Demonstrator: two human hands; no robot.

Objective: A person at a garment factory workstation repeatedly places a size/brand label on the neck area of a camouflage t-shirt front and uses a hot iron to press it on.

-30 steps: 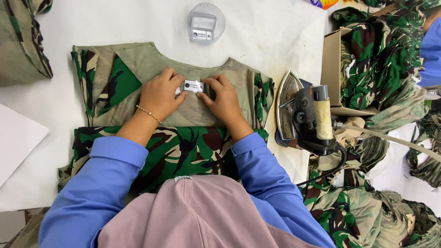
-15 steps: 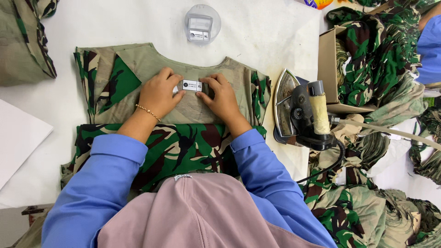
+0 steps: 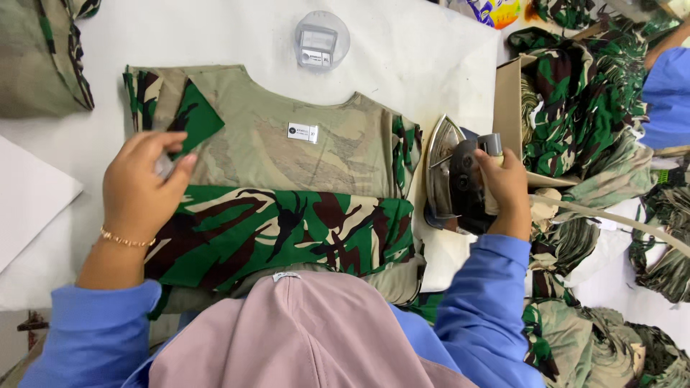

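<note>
Nearest the camera, a pink head covering [image 3: 302, 338] and blue sleeves [image 3: 93, 334] are filling the bottom of the view. Just beyond, the left hand [image 3: 140, 190] is resting on the left side of a folded camouflage shirt [image 3: 287, 223], its fingers bent and pinching a small pale scrap; what that scrap is cannot be told. The right hand [image 3: 507, 188] is closing around the handle of an iron [image 3: 456, 176] standing on its heel just beside the shirt's right edge. Farther on, a small white label [image 3: 302, 132] is lying on the shirt's tan inner side, below the neckline. Beyond that, a round clear dispenser [image 3: 321, 39] is sitting on the white table [image 3: 424, 50]. A cardboard box [image 3: 512, 108] of camouflage cloth is standing to the right.
</note>
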